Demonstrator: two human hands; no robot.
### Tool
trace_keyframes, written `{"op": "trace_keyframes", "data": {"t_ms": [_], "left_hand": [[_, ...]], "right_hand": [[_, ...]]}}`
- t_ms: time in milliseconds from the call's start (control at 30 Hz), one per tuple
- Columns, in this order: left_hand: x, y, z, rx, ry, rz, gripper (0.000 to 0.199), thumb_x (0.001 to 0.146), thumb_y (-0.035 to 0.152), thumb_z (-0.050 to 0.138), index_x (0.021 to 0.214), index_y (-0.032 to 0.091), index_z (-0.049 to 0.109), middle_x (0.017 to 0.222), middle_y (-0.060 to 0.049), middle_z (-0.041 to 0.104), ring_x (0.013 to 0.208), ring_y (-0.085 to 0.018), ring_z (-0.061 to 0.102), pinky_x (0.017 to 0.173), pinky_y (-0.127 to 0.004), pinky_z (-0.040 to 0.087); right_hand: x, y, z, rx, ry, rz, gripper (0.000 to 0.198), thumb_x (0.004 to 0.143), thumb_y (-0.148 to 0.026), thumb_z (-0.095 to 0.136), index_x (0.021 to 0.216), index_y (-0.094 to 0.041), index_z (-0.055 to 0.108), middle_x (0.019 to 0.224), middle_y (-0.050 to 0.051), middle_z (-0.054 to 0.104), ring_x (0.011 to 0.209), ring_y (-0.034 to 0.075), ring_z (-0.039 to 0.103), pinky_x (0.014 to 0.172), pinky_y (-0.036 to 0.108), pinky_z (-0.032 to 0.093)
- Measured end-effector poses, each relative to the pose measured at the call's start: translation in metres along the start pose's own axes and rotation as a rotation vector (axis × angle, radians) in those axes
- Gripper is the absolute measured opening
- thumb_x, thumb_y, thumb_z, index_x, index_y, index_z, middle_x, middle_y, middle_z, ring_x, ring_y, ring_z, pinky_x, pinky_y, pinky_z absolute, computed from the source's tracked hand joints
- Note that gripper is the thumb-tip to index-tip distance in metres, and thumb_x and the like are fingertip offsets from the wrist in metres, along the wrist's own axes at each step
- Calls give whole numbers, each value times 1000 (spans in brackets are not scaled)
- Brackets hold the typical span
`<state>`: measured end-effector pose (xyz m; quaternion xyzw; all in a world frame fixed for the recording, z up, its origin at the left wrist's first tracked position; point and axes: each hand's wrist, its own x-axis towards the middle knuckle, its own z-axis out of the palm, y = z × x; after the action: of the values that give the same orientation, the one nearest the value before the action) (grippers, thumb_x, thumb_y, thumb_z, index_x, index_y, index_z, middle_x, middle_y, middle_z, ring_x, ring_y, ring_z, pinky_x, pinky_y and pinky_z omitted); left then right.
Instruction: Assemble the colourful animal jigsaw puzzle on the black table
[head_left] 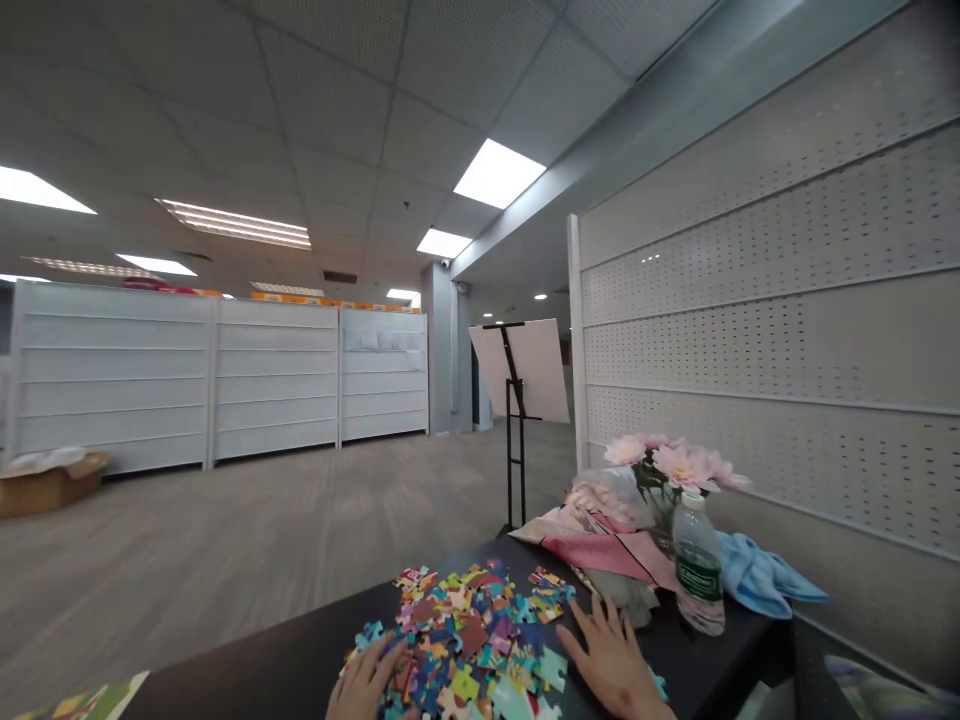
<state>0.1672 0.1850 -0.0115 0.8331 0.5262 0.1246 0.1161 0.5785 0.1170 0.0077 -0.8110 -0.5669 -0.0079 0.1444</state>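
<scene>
A loose heap of colourful jigsaw puzzle pieces lies on the black table in front of me. At the heap's left edge rests my left hand, fingers stretched out over some pieces; its lower part is cut off by the frame. My right hand lies flat with spread fingers along the heap's right side. Its fingertips are close to a small cluster of pieces. A few blue pieces show beside the right wrist. Neither hand appears to grip anything.
A water bottle, pink flowers in a vase, a pink cloth and a blue cloth stand at the table's right. A printed sheet lies at lower left. Beyond are an easel, white panels and a cardboard box.
</scene>
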Motion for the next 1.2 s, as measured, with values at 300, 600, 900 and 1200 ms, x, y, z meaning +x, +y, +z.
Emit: {"op": "trace_keyframes", "data": {"t_ms": [300,600,900,1200], "left_hand": [[94,-4,-9,-50,196,-64,72,93,61,30,147,17,44,155,-14,44,144,-30,39,120,-48,28],[162,10,14,-81,-41,11,66,92,63,32,141,26,54,158,-9,41,150,-35,27,118,-70,13],[141,47,21,-196,-1,246,59,92,68,42,135,31,58,152,-6,50,144,-30,39,123,-54,22],[133,73,16,-309,116,362,36,94,50,52,122,32,65,130,-3,65,121,-26,58,105,-41,44]], "right_hand": [[-25,-50,18,505,24,-277,65,94,-53,42,150,-20,45,157,10,42,146,28,37,121,46,29],[80,2,-3,605,80,-27,57,85,-24,33,133,-14,61,137,11,64,131,22,56,114,35,39],[71,-59,36,300,-81,-143,69,82,-70,55,132,-23,62,153,15,47,147,40,29,120,56,11],[31,-98,27,257,125,-332,27,85,-42,60,105,-26,67,109,8,68,106,30,58,93,40,41]]}}
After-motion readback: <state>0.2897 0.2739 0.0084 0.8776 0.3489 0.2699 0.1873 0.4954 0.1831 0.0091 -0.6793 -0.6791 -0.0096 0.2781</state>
